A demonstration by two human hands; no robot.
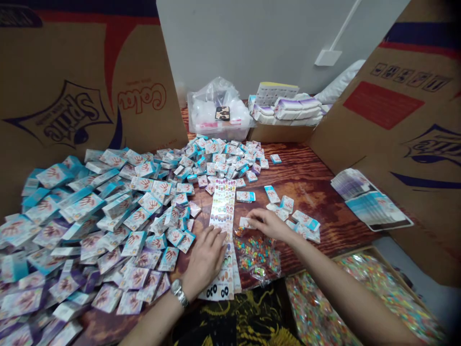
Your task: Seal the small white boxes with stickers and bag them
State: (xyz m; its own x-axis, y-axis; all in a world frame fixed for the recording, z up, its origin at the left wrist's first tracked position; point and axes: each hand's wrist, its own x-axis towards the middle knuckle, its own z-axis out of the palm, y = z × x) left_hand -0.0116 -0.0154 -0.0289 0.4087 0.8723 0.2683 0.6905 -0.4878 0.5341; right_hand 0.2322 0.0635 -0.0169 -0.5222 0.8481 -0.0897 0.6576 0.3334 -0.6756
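Note:
My left hand (207, 257), a watch on its wrist, lies flat with fingers stretched over a stack of long printed sheets (224, 204) showing rows of small coloured pictures. My right hand (265, 224) is closed in a pinch on a small white piece (245, 222), whose exact kind I cannot make out. Just below that hand, clear bags of small colourful pieces (254, 254) lie against the sheets' right edge. Several small boxes with a hand print (306, 220) rest to the right of my right hand, partly behind the forearm.
A large heap of small boxes (118, 206) covers the left side. Tall cardboard cartons (65, 62) flank the table (324, 185). A plastic tub (201, 120) and a box of folded cartons (281, 133) stand behind. Flat cartons (370, 199) lie right, above a box of colourful bags (389, 288).

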